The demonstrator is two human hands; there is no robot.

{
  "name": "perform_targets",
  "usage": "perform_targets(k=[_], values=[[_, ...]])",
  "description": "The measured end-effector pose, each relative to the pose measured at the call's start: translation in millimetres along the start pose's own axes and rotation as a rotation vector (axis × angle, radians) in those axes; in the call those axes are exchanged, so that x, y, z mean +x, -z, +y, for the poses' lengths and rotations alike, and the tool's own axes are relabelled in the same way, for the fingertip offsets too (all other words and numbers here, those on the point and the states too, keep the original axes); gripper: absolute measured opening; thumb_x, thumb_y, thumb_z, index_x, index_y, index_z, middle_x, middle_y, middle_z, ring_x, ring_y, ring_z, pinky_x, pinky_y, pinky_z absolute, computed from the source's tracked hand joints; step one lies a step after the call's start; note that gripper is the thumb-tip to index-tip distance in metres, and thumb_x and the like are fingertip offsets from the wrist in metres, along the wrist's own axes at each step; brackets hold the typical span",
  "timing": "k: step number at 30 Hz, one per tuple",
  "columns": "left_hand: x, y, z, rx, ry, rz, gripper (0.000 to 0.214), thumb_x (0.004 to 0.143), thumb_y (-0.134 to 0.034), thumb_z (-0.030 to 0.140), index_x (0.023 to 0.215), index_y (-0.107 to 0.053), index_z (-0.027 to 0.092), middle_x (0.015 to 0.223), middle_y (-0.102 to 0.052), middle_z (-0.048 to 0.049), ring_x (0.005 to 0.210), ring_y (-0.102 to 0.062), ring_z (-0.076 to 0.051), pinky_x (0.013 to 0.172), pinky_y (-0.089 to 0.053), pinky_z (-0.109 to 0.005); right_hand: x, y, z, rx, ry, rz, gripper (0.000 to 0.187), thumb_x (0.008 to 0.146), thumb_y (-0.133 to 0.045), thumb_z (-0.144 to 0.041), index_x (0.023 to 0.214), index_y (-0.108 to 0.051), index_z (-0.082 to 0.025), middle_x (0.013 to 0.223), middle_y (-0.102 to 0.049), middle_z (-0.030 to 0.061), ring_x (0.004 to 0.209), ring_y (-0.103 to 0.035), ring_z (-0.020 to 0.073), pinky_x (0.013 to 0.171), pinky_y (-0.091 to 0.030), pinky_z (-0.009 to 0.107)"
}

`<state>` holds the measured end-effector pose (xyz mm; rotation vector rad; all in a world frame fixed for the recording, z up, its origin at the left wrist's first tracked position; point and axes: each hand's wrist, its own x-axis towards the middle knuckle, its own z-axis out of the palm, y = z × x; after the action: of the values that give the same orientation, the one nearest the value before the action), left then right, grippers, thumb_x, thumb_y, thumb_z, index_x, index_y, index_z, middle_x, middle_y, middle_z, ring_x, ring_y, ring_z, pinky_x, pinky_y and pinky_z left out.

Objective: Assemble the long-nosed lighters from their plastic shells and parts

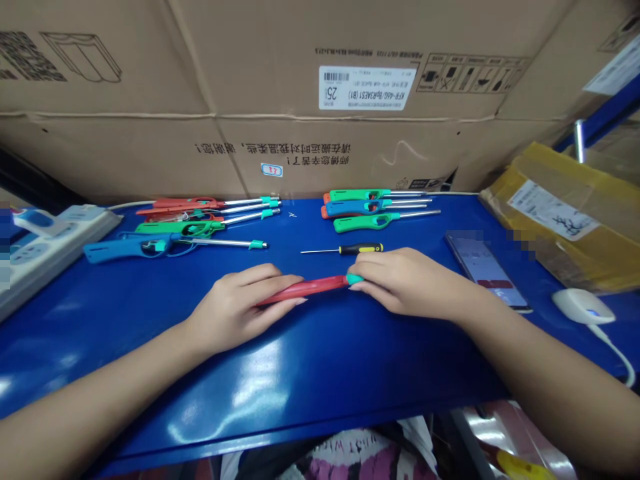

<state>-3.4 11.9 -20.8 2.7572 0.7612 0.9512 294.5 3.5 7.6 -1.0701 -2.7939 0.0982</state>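
A red lighter (320,287) of the long-necked kind lies across both hands above the blue table. My left hand (245,303) is closed around its left end. At the other end, my right hand (395,280) pinches the green part (354,279) and hides the rest. Just behind my right hand lies a small screwdriver (363,248) with a black and yellow handle, its thin shaft pointing left. Back left, several lighters lie in a group, among them a blue lighter (120,248) in front. Another group, with a green lighter (357,223) nearest, lies back right.
A cardboard wall (270,73) closes off the back of the blue table (300,373). At the left edge is a white power strip (55,247). On the right are a phone (487,273), a taped parcel (565,213) and a white corded device (583,305).
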Motion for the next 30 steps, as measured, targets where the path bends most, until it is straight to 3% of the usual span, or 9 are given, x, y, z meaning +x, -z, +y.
perform_targets(k=[8, 13, 22, 26, 30], values=[[-2.8, -3.2, 4.7, -0.151, 0.074, 0.007, 0.020, 0.092, -0.072, 0.020, 0.112, -0.072, 0.017, 0.085, -0.071, -0.0008, 0.070, -0.065, -0.009, 0.065, -0.050, -0.018, 2.8, -13.5, -5.7, -0.147, 0.080, 0.071, 0.026, 0.106, -0.042, -0.025, 0.098, -0.064, -0.014, 0.087, -0.066, 0.0056, 0.066, -0.053, 0.0153, 0.057, -0.029, 0.031], [-2.4, -3.6, 7.2, -0.166, 0.111, 0.022, 0.018, 0.090, -0.074, 0.021, 0.108, -0.074, 0.017, 0.085, -0.072, -0.0004, 0.069, -0.064, -0.009, 0.066, -0.049, -0.018, 3.0, -21.8, -5.8, -0.132, 0.090, 0.151, 0.032, 0.106, -0.039, -0.027, 0.097, -0.066, -0.013, 0.084, -0.066, 0.0059, 0.067, -0.054, 0.0162, 0.056, -0.030, 0.031], [4.6, -2.6, 9.4, -0.344, 0.319, -0.050, 0.014, 0.090, -0.073, 0.031, 0.089, -0.078, 0.018, 0.068, -0.063, 0.0024, 0.057, -0.052, -0.009, 0.054, -0.041, -0.020, 3.0, -25.6, -9.8, -0.138, 0.088, 0.215, 0.028, 0.104, -0.042, -0.023, 0.100, -0.068, -0.012, 0.084, -0.069, 0.0065, 0.065, -0.055, 0.0163, 0.057, -0.032, 0.031], [2.3, -2.8, 10.6, -0.342, 0.323, -0.048, 0.015, 0.090, -0.073, 0.030, 0.085, -0.077, 0.017, 0.067, -0.063, 0.0023, 0.058, -0.051, -0.008, 0.055, -0.040, -0.020, 3.2, -29.7, -9.0, -0.125, 0.092, 0.207, 0.028, 0.103, -0.042, -0.021, 0.098, -0.068, -0.012, 0.082, -0.068, 0.0061, 0.063, -0.055, 0.0164, 0.056, -0.032, 0.032], [1.8, -4.3, 11.3, -0.293, 0.299, -0.028, 0.012, 0.090, -0.074, 0.028, 0.095, -0.078, 0.018, 0.071, -0.065, 0.0023, 0.059, -0.054, -0.008, 0.058, -0.042, -0.020, 4.2, -30.0, -6.9, -0.073, 0.063, 0.206, 0.027, 0.103, -0.043, -0.024, 0.100, -0.067, -0.013, 0.084, -0.068, 0.0059, 0.068, -0.058, 0.0171, 0.058, -0.034, 0.031]])
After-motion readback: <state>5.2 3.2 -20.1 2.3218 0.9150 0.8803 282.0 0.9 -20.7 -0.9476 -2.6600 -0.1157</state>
